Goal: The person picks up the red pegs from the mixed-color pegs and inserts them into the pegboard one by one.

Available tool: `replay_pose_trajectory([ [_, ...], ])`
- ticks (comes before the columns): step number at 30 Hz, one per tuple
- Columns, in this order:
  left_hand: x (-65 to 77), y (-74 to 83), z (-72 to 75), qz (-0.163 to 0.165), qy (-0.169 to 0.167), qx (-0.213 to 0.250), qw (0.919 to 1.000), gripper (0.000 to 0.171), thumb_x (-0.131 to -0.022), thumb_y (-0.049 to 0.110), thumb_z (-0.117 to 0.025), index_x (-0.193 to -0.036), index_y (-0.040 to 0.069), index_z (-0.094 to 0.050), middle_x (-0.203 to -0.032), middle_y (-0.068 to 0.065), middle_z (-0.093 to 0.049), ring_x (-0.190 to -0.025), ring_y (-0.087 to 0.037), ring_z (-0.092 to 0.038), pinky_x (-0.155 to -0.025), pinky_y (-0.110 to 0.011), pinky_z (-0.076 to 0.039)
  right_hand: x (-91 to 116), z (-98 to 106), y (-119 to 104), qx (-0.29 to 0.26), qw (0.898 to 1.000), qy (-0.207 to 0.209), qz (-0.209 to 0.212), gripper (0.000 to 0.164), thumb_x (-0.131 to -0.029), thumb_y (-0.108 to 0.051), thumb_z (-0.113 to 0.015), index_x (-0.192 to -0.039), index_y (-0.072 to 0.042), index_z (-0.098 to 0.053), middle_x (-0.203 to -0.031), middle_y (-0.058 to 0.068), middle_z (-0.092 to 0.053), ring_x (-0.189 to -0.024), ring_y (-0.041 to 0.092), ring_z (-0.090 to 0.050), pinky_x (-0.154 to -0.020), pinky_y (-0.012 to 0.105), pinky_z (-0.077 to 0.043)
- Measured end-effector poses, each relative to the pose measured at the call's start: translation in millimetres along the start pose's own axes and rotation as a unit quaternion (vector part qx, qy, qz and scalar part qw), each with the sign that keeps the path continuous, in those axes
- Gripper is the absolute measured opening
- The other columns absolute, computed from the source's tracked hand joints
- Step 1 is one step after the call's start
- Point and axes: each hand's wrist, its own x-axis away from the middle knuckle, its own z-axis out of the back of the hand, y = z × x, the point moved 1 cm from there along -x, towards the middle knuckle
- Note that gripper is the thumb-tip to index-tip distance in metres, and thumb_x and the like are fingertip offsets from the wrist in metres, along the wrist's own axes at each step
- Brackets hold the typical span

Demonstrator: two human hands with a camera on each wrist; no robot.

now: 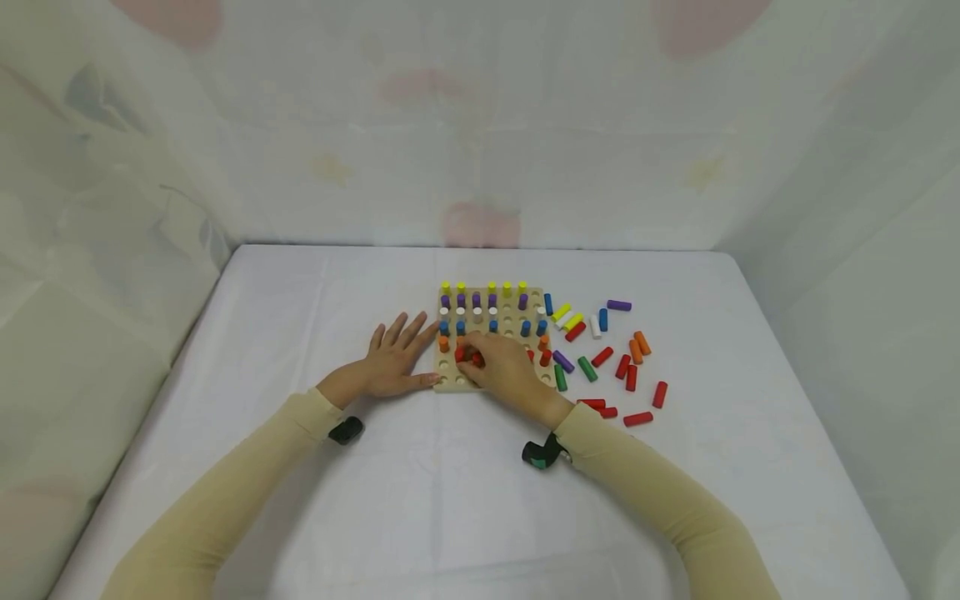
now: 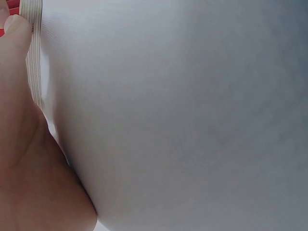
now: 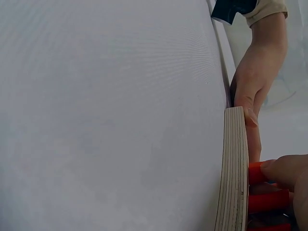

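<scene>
A wooden pegboard (image 1: pixel 454 387) lies on the white table with upright colored pegs in rows: yellow at the back, then purple, white, blue, orange and red. My left hand (image 1: pixel 393 358) rests flat with fingers spread against the board's left edge, its thumb at the near corner. Over the front left part of the board, my right hand (image 1: pixel 508 368) pinches a red peg (image 3: pixel 256 175) standing low at the board's surface. Beside it another red peg (image 3: pixel 268 201) stands in the board. The right hand covers part of the front rows in the head view.
Several loose pegs lie right of the board, among them a red peg (image 1: pixel 638 419), a green peg (image 1: pixel 587 369), an orange peg (image 1: pixel 642 342) and a purple peg (image 1: pixel 618 306). Pale patterned cloth walls (image 1: pixel 480 125) enclose the table (image 1: pixel 360 517) at back and sides.
</scene>
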Motion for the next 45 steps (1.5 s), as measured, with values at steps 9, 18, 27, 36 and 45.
replay_pose_trajectory([
  [9,0.9,0.5,0.8,-0.008,0.011,0.012,0.9998,0.096,-0.092,0.072,-0.046,-0.161,0.024,0.0,-0.168,-0.015,0.007,-0.152,-0.048,0.011,-0.115,-0.074,0.005,0.5,-0.2,0.0,-0.009,1.0,0.005,0.006,0.022,-0.089,-0.029,-0.075,-0.107,-0.016,-0.069,-0.089,-0.004,-0.072,-0.076,0.007,-0.061,-0.068,0.023,-0.049],
  [18,2.3,1.8,1.2,0.001,0.002,0.003,1.0,0.094,-0.093,0.068,-0.048,-0.161,0.024,0.001,-0.169,-0.013,0.008,-0.153,-0.046,0.011,-0.116,-0.073,0.004,3.0,4.6,-3.4,-0.016,1.0,0.007,0.001,0.024,-0.09,-0.028,-0.074,-0.11,-0.016,-0.07,-0.089,-0.005,-0.073,-0.074,0.006,-0.06,-0.066,0.021,-0.048],
  [27,1.8,-1.1,-0.7,0.002,0.001,0.009,1.0,0.094,-0.093,0.07,-0.046,-0.161,0.026,0.002,-0.169,-0.013,0.008,-0.153,-0.045,0.013,-0.116,-0.072,0.005,3.1,13.7,-3.9,-0.002,0.999,0.027,0.017,0.023,-0.091,-0.029,-0.072,-0.11,-0.017,-0.071,-0.086,-0.007,-0.072,-0.068,0.006,-0.057,-0.059,0.018,-0.044],
  [36,0.5,-1.9,-2.3,0.006,0.001,0.003,1.0,0.094,-0.093,0.066,-0.05,-0.161,0.026,0.002,-0.169,-0.011,0.01,-0.153,-0.044,0.014,-0.116,-0.072,0.005,3.5,30.6,-6.6,-0.029,0.999,0.038,0.011,0.024,-0.091,-0.024,-0.072,-0.111,-0.012,-0.071,-0.093,-0.001,-0.076,-0.069,0.011,-0.059,-0.059,0.018,-0.043],
  [45,0.5,1.8,2.5,0.016,-0.009,-0.012,0.9998,0.095,-0.093,0.065,-0.051,-0.161,0.024,0.001,-0.169,-0.011,0.01,-0.153,-0.044,0.014,-0.117,-0.071,0.004,3.7,44.7,-1.5,-0.086,0.995,0.041,-0.01,0.025,-0.088,-0.021,-0.076,-0.11,-0.01,-0.071,-0.098,0.003,-0.078,-0.09,0.019,-0.073,-0.08,0.038,-0.06],
])
